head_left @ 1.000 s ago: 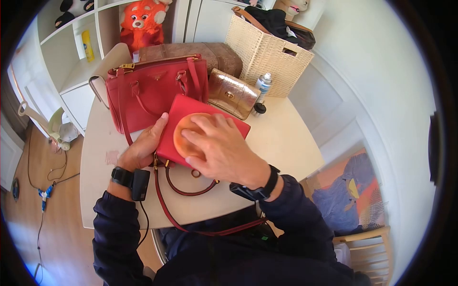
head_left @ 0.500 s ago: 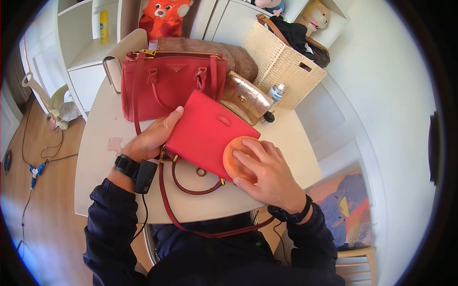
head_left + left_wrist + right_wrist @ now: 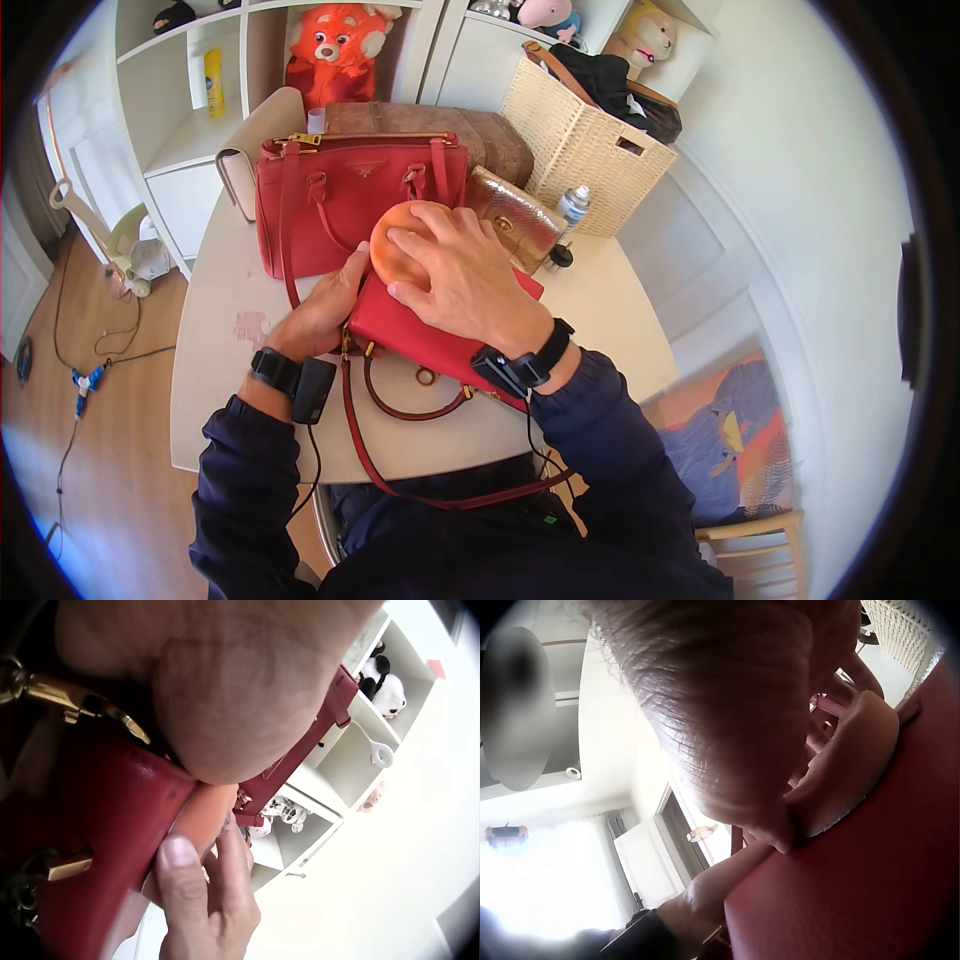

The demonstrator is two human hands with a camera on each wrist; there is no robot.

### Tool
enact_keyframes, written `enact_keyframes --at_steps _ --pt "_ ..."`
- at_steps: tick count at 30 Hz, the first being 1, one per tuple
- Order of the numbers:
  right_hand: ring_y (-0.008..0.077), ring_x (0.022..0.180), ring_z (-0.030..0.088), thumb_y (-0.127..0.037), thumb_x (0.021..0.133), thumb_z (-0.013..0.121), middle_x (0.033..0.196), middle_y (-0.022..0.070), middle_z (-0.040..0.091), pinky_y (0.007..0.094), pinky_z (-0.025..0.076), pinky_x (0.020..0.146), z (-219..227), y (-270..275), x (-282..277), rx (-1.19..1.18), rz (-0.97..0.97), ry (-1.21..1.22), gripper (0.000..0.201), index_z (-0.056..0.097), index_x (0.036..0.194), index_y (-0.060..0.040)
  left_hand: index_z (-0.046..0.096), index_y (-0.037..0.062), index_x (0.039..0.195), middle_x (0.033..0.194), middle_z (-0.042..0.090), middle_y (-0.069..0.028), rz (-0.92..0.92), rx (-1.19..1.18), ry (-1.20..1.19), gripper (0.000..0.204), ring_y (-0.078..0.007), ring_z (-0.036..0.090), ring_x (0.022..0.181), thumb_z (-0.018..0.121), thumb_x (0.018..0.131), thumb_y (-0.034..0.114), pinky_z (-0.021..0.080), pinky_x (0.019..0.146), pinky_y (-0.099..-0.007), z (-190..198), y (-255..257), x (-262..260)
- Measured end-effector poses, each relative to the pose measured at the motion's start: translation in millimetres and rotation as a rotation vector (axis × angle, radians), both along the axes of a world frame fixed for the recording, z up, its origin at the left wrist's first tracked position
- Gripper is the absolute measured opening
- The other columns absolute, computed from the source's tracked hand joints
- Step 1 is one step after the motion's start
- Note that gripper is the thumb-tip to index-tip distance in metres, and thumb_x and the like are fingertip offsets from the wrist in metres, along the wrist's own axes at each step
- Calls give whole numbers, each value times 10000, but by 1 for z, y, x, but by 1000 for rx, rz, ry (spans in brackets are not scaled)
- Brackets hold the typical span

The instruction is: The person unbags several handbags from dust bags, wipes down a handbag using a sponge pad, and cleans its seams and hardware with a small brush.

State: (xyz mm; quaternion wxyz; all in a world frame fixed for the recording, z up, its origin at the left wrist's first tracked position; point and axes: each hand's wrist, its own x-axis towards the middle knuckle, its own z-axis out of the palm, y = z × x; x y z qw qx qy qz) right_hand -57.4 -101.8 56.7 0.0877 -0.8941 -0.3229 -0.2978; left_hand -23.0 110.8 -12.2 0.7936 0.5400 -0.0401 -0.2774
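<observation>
A small red handbag (image 3: pixel 415 325) lies flat on the table, its handle and long strap toward the person. The left hand (image 3: pixel 325 310) grips the bag's left end, thumb along the upper side. In the right hand (image 3: pixel 470 280) is a round orange sponge pad (image 3: pixel 388 250), pinched between thumb and fingers. The pad sits against the bag's upper left part, close to the left thumb. In the left wrist view the pad (image 3: pixel 201 817) lies along the bag's red face. The right wrist view shows its thin grey underside edge on the leather (image 3: pixel 870 885).
Behind stands a larger red handbag (image 3: pixel 340 190), with a gold clutch (image 3: pixel 520 220) to its right. A spray can (image 3: pixel 572 207), a black cap (image 3: pixel 561 257) and a wicker basket (image 3: pixel 560 140) stand farther right. A brown patterned case (image 3: pixel 490 145) lies behind. The strap (image 3: pixel 365 460) hangs over the table's front edge.
The right hand slid the sponge pad from the middle of the small handbag to its lower right corner, then up to its upper left. The left hand keeps its grip on the bag.
</observation>
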Motion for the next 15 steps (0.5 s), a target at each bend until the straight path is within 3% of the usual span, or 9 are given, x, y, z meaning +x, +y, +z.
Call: enact_keyframes --at_steps 6,9,15 --pt "392 1187 607 -326 851 832 1480 141 604 524 500 1033 1 -24 -12 -2 -21 51 450 779 1248 -121 565 -17 1534 1440 699 -160 2 41 -36 655 -228 716 1245 493 1170 523 590 1068 -371 3 -1 -3" --pt "414 1313 571 -328 885 828 1526 138 582 519 472 1132 7 -49 -31 -71 -114 184 560 724 1389 -106 555 -46 1535 1454 690 -170 -2 52 -48 680 -228 704 1270 512 1165 522 572 1095 -366 2 -1 -4" --pt "437 1309 561 -327 880 833 1565 134 554 531 467 1124 8 -93 -74 -104 -223 251 569 717 1382 -85 547 -75 1544 1489 665 -190 -37 95 -76 773 -243 666 1326 503 1148 587 528 1141 -370 1 0 -2"
